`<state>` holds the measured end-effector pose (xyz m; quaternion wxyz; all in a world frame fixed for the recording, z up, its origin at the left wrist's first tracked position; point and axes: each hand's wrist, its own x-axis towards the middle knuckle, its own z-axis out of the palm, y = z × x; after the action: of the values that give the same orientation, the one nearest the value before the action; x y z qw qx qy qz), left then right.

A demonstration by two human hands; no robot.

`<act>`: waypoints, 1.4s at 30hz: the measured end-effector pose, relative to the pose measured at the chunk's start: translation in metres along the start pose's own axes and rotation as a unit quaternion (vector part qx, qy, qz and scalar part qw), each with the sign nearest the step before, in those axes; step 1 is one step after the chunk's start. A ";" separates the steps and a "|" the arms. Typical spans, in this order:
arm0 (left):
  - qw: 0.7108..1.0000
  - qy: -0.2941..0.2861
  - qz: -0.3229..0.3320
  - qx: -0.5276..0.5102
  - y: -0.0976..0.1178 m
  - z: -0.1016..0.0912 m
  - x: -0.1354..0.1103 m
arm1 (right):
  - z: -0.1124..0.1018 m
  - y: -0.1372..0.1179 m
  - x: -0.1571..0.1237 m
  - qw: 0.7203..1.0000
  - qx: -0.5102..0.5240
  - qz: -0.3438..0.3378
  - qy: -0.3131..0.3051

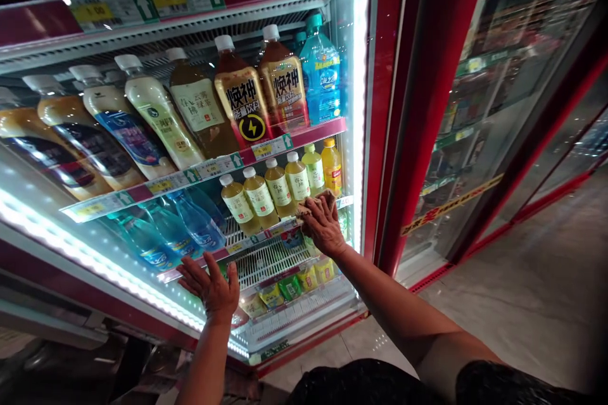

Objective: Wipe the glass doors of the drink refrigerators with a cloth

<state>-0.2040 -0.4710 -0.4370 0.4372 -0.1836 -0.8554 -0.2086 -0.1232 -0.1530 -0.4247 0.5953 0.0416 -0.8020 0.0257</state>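
Observation:
My right hand [324, 226] presses a crumpled brownish cloth [308, 207] toward the glass front of a lit drinks fridge, level with a row of small tea bottles [256, 193]. Its fingers lie bent over the cloth. Lower and to the left, my left hand [212, 285] is raised with fingers spread and nothing in it, near the blue water bottles [187, 228]. Whether its palm touches the glass I cannot tell.
Large bottles, among them a brown energy drink [240, 98] and a blue bottle [323, 73], line the shelf above. Small packets [289, 288] sit low down. A red door frame [427, 107] stands at right, beside the pale tiled floor [513, 291].

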 end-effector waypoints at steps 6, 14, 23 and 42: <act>1.000 -0.008 -0.029 -0.009 0.005 0.002 -0.001 | 0.004 0.008 -0.006 1.000 0.017 0.023 -0.008; 0.998 -0.016 -0.056 0.007 0.018 0.006 0.001 | -0.012 0.046 -0.024 0.999 -0.008 0.041 -0.034; 0.995 -0.030 -0.098 0.004 0.037 0.001 0.003 | -0.013 0.054 -0.028 0.998 0.020 0.030 -0.055; 0.994 -0.022 -0.110 -0.008 0.035 0.007 0.005 | -0.035 0.118 -0.026 0.982 -0.043 0.173 0.057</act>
<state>-0.1941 -0.4371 -0.4300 0.3908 -0.0964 -0.8783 -0.2579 -0.0938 -0.0319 -0.4384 0.6279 -0.1245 -0.7623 0.0961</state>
